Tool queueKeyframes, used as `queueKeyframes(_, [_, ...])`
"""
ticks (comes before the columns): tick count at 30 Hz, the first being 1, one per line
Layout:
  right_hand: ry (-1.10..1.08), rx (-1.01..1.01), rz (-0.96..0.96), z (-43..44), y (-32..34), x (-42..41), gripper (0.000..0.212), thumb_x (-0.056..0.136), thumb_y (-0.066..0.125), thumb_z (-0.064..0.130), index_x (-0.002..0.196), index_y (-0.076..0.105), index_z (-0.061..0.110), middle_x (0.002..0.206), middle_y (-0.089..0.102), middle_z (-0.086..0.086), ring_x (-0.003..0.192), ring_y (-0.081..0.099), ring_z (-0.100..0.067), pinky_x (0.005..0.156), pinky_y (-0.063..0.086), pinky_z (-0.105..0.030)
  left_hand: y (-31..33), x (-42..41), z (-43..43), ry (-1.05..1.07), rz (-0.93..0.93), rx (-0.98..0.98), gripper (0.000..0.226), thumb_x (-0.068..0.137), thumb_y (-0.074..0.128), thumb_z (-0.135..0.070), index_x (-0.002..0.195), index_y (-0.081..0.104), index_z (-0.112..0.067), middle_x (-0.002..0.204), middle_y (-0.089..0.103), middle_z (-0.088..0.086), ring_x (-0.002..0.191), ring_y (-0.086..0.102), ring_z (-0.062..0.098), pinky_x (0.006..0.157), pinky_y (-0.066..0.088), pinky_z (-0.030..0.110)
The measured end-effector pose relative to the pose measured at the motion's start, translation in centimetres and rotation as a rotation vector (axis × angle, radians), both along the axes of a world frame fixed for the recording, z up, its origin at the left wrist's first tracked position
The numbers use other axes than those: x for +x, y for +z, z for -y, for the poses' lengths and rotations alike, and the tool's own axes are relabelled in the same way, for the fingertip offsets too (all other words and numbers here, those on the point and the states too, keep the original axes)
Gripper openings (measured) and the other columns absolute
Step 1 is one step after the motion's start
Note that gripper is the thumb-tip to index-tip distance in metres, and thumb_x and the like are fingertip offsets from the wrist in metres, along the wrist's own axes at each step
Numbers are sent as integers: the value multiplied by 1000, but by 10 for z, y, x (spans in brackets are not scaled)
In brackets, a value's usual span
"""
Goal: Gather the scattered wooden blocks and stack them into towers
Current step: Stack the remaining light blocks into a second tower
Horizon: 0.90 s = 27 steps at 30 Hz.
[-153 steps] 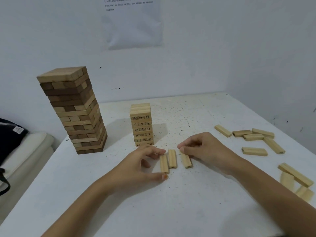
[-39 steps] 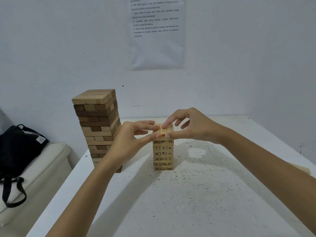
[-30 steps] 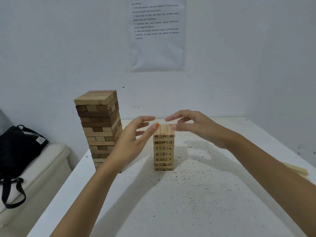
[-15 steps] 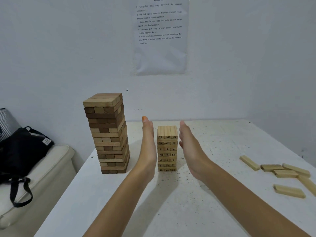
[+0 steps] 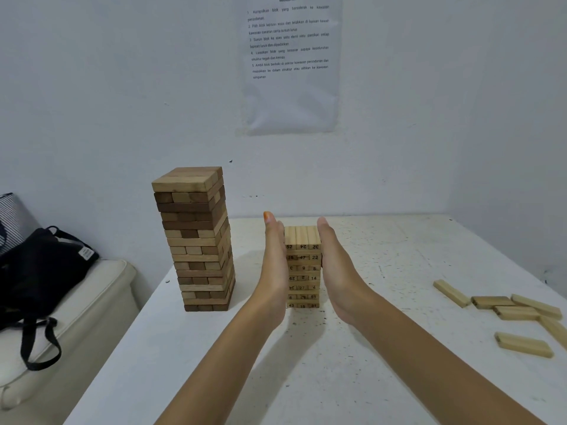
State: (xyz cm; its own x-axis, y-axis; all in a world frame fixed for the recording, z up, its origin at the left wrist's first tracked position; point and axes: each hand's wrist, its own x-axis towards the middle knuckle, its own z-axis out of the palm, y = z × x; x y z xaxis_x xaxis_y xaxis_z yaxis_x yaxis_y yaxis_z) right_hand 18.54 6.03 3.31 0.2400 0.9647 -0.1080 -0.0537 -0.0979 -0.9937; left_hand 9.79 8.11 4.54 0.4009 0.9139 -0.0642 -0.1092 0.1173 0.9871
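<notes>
A small tower of pale numbered blocks [image 5: 303, 273] stands in the middle of the white table [image 5: 383, 378]. My left hand [image 5: 274, 265] lies flat against its left side, fingers straight and pointing away from me. Pressed flat against the tower's right side is my right hand [image 5: 336, 268], also with straight fingers. A taller tower of mixed dark and light blocks [image 5: 196, 240] stands to the left, untouched. Several loose pale blocks [image 5: 506, 314] lie on the table at the right.
A black bag [image 5: 40, 277] rests on a cream cushion [image 5: 76, 317] off the table's left edge. White walls close in behind and on the right, with a printed sheet [image 5: 290, 62] taped up behind the towers.
Both hands set a layer of blocks on the small tower, let go, and turned flat. Since half a second ago they have closed in from either side onto the tower.
</notes>
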Motion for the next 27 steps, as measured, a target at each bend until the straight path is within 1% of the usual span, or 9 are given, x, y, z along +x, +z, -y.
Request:
queueKeyframes(2, [-1,11,-1,-1,-2,1,63,97,17,64,153,18,34,152,37,5,130,39,-7,93,30,-25,0,1,0,5,2,-3,78,84,11,-77,151,16,-37,157,25,-8,144,22,10,114,15,36])
queueKeyframes(6, [5,-8,9,0,0,0,64,97,16,65,153,19,35,147,45,4,126,46,-10,72,35,-19,1,1,2,11,-10,-1,74,86,9,-74,151,16,-38,157,24,-8,144,20,11,115,13,37])
queueKeyframes(10, [2,12,5,-3,-5,2,65,96,16,66,153,20,34,148,44,3,132,43,-13,87,34,-26,2,2,4,17,-15,6,73,87,9,-74,151,16,-38,157,23,-9,145,19,10,115,13,37])
queueKeyframes(13, [-5,19,20,0,-2,1,64,97,16,64,153,22,34,147,45,4,126,45,-10,82,36,-23,7,0,8,9,-19,27,70,90,9,-69,150,19,-36,141,41,-15,129,37,3,102,22,28])
queueKeyframes(15, [-43,47,14,5,3,2,61,99,15,60,154,16,33,156,31,6,133,37,-9,99,32,-29,11,-2,12,18,-36,63,65,93,8,-65,149,21,-35,120,46,-18,111,42,-2,100,23,27])
queueKeyframes(17, [-86,78,25,14,11,5,60,100,16,57,154,7,34,161,10,11,146,17,-10,116,14,-36,12,-4,14,55,-27,91,63,93,8,-64,149,18,-37,139,36,-22,132,30,1,111,15,32])
queueKeyframes(19, [-126,118,71,20,15,9,58,100,22,54,154,7,37,161,5,16,148,8,-6,117,7,-36,12,-6,15,134,-4,186,58,96,12,-59,149,19,-39,153,20,-22,142,14,0,112,9,24])
queueKeyframes(22, [-183,226,185,33,16,17,51,102,35,44,150,22,40,157,19,21,144,16,-3,107,16,-26,9,-5,22,221,7,461,46,99,29,-47,144,33,-37,149,28,-26,133,23,-13,97,16,5])
queueKeyframes(27, [-340,327,345,69,10,39,36,95,56,18,126,51,35,130,49,19,117,47,4,87,41,-14,-1,8,45,144,6,711,37,87,47,-34,124,52,-33,126,51,-26,120,43,-10,93,37,12])
